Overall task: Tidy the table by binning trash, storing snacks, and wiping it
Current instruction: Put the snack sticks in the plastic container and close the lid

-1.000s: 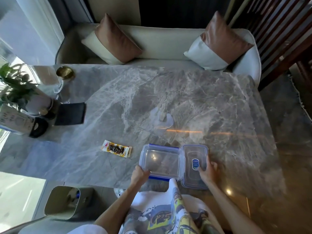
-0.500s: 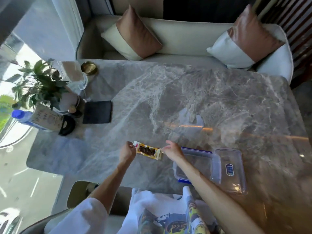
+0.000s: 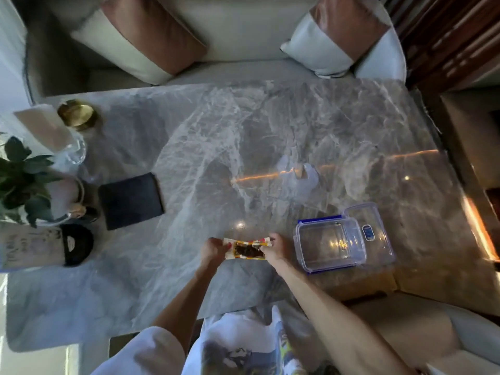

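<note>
Crinkly rectangular snack packet pinched at both ends by left hand and right hand, clear plastic box near front edge of veined marble bench.

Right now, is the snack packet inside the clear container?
No, the left hand and the right hand pinch the snack packet by its ends over the table, beside the open clear container.

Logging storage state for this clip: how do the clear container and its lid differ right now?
The clear container is a deep tub, open and empty; the lid is flat. The lid carries a small blue label; the container shows none. Both are see-through plastic lying on the table, and neither is held.
</note>
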